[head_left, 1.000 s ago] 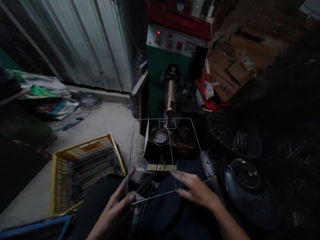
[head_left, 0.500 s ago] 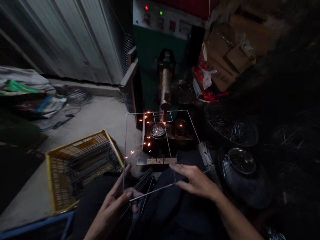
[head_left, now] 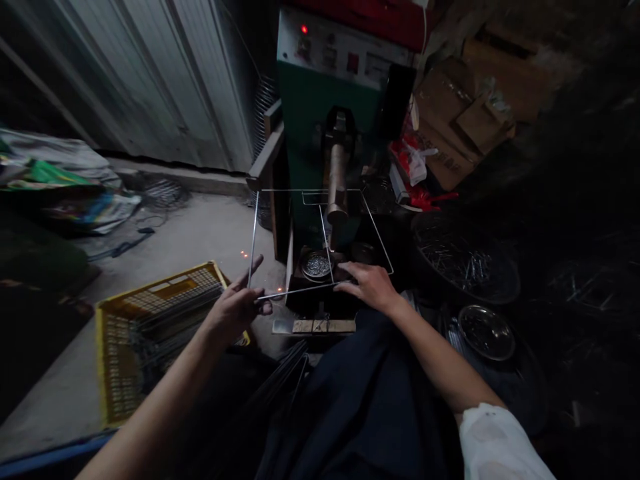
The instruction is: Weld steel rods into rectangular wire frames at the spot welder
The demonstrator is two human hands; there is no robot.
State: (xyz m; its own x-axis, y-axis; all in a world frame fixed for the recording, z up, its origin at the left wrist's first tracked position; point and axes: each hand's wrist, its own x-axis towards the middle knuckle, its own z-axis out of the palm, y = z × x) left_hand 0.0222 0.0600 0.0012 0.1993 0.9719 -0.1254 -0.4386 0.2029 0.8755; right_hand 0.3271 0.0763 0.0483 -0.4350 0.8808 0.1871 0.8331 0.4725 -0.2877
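A thin wire frame (head_left: 254,227), roughly rectangular with a middle rod and a small loop at its far side, is held out level before the green machine (head_left: 307,100). My left hand (head_left: 240,300) grips its near left corner, forefinger stretched along the left side wire. My right hand (head_left: 367,283) pinches the near wire where the middle rod meets it. The machine's metal cylinder (head_left: 338,183) hangs over the frame's far part and hides some of it. Beneath the middle rod is a round dish of small metal bits (head_left: 317,265). A few orange sparks float near my left hand.
A yellow crate (head_left: 107,360) holding wire pieces stands on the floor at left. Dark basins with wire parts (head_left: 465,260) and a shiny bowl (head_left: 486,332) are at right. Cardboard boxes (head_left: 445,147) lie at the back right. A strapped wooden strip (head_left: 325,326) lies in front.
Both hands have moved forward with the wire frame, which now reaches farther under and past the cylinder. Most sparks are gone, and the green light on the machine is off.
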